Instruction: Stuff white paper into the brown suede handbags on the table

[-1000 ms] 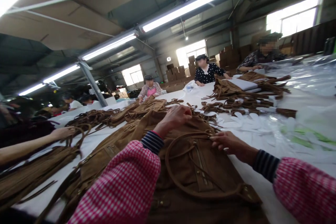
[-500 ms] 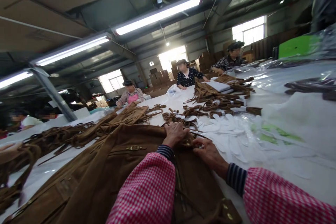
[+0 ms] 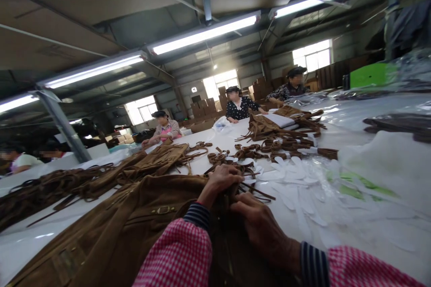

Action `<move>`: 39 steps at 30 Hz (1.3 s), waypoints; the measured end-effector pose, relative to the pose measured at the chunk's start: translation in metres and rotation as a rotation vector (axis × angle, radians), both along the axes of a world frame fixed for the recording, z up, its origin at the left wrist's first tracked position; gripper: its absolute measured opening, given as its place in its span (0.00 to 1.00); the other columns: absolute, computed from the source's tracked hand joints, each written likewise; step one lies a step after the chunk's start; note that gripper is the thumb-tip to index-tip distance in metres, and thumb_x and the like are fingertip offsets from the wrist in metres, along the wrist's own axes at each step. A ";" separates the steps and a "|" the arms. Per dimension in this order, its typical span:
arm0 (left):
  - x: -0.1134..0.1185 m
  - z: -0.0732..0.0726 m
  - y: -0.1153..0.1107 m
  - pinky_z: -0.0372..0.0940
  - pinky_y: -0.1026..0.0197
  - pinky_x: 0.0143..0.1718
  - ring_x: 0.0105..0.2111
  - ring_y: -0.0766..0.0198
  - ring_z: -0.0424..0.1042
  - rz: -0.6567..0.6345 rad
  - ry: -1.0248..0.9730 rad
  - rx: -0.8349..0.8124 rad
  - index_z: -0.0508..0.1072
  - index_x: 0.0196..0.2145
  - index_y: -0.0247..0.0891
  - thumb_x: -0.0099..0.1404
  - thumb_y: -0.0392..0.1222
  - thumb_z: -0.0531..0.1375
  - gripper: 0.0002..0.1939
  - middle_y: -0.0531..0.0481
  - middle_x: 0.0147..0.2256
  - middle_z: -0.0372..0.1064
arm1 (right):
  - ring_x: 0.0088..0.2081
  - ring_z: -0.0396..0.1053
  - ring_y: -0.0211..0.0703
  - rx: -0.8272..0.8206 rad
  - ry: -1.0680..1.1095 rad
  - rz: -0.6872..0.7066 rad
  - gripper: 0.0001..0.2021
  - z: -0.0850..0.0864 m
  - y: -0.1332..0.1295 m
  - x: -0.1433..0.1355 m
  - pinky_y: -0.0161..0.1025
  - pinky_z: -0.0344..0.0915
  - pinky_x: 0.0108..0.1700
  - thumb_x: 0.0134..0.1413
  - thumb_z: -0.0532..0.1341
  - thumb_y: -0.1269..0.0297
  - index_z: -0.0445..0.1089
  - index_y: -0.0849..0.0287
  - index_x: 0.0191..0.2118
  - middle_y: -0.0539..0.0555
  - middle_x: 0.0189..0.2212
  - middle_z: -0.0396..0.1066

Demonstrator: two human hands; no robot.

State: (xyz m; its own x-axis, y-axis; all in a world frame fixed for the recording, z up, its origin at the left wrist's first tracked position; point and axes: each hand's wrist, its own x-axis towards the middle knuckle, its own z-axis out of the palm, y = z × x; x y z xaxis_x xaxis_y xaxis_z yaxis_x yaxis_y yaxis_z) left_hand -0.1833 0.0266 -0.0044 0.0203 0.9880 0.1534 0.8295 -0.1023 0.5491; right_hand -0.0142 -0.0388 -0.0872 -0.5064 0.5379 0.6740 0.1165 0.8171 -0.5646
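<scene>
A large brown garment (image 3: 148, 215) with a small buckle (image 3: 164, 210) and zippers lies across the near part of the white table (image 3: 303, 233). At its upper edge, my left hand (image 3: 222, 181) is closed on the brown fabric, fingers bent over it. Just right of it and lower, my right hand (image 3: 259, 219) pinches the same garment near its edge; its fingertips are partly hidden. Thin brown straps (image 3: 259, 192) stick out beyond my hands.
Bundled brown straps (image 3: 276, 143) and white paper strips (image 3: 296, 179) lie ahead. More brown garments (image 3: 158, 159) and a strap pile (image 3: 57, 186) extend left. Clear plastic and a green box (image 3: 368, 75) are at right. Several people sit along the far side.
My right hand has moved left and closer to my left hand, onto the garment. Another person's hand holding brown straps at the left edge has gone from view.
</scene>
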 end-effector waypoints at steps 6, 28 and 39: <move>0.014 -0.007 0.002 0.64 0.63 0.37 0.35 0.62 0.70 -0.007 -0.285 0.010 0.79 0.41 0.40 0.42 0.30 0.65 0.25 0.54 0.32 0.71 | 0.44 0.68 0.49 0.007 -0.106 0.066 0.17 0.005 -0.005 0.006 0.42 0.65 0.43 0.46 0.52 0.81 0.69 0.56 0.39 0.56 0.41 0.71; 0.001 -0.006 0.006 0.68 0.56 0.41 0.38 0.56 0.75 -0.010 -0.963 0.141 0.64 0.49 0.37 0.44 0.33 0.69 0.33 0.48 0.36 0.74 | 0.28 0.68 0.37 -0.935 0.370 0.207 0.19 0.071 0.118 -0.020 0.30 0.59 0.24 0.34 0.61 0.72 0.73 0.60 0.39 0.50 0.30 0.74; 0.003 -0.010 0.008 0.71 0.59 0.39 0.43 0.54 0.78 -0.068 -0.933 0.271 0.60 0.62 0.36 0.47 0.26 0.63 0.43 0.42 0.45 0.77 | 0.31 0.66 0.39 -0.854 0.340 0.104 0.11 0.073 0.109 -0.017 0.31 0.60 0.25 0.42 0.64 0.64 0.75 0.59 0.36 0.50 0.28 0.70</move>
